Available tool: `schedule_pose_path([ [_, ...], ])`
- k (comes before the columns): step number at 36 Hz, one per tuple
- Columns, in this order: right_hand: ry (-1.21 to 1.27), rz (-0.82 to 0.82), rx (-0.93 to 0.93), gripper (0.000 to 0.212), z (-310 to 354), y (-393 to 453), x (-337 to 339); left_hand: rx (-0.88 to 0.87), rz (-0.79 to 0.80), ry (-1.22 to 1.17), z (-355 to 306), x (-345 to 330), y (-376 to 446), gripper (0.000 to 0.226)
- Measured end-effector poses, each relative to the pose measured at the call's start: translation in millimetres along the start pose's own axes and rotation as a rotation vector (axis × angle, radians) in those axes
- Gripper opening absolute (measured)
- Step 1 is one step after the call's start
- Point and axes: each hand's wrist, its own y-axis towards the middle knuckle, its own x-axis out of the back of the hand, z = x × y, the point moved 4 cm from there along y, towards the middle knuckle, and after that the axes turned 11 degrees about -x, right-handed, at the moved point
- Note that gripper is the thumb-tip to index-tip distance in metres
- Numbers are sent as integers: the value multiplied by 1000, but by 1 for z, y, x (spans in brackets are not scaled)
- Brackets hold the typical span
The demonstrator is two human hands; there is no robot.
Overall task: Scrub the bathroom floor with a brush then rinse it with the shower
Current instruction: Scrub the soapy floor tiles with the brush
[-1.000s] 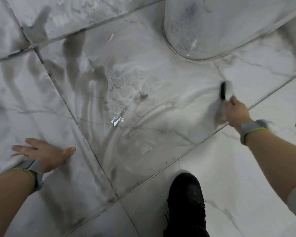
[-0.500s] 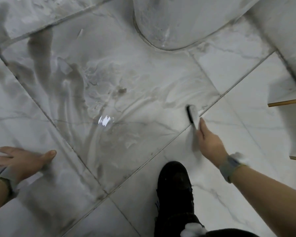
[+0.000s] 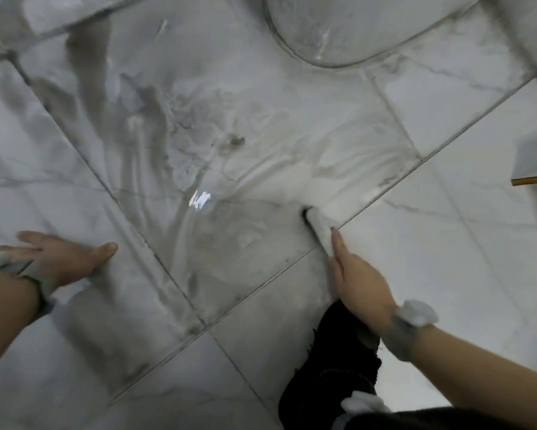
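Where tiles meet, brush (image 3: 315,226) diagonal.

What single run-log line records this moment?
right hand holds brush on soapy floor | left hand flat on tile | stage: scrubbing

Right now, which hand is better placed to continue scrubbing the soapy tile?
The right hand: it holds the brush on the foamy floor. The left hand lies flat on the tile, apparently bracing.

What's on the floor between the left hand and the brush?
Head view: only wet tile with grey scrub streaks between the left hand and brush; no objects.
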Motion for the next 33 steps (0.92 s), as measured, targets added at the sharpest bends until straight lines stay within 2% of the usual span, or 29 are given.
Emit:
schedule_pose_path([
  [3, -240, 154, 258, 63, 39, -47, -36, 2, -7, 78, -32, 22, -64, 148],
  [7, -386, 138, 483, 62, 63, -47, -36, 40, 13, 104, -31, 24, -67, 147],
  [9, -361, 75, 447, 59, 54, -18, -14, 50, 3, 107, -28, 25, -69, 149],
  [14, -47, -126, 35, 60, 4, 46, 40, -30, 25, 114, -49, 31, -89, 132],
  [16, -62, -141, 40, 61, 12, 30, 28, -37, 45, 102, -57, 35, -100, 124],
  [18, -100, -47, 142, 62, 39, -6, -4, -51, 58, 150, -60, 37, -103, 120],
  [21, -311, 177, 412, 65, 79, -64, -61, -70, 57, 122, -60, 37, -104, 121],
  [23, -413, 203, 571, 65, 93, -75, -77, -43, 42, 84, -57, 39, -108, 128],
  [25, -440, 147, 627, 64, 95, -59, -69, -40, 39, 54, -58, 40, -111, 122],
  [27, -378, 81, 545, 63, 87, -32, -44, -56, 57, 52, -60, 40, -114, 113],
  [31, -31, -103, 133, 61, 47, 30, 9, -16, 18, 8, -49, 37, -109, 131],
  [33, 52, -148, 34, 60, 40, 35, 19, 8, 17, 12, -44, 34, -104, 134],
])
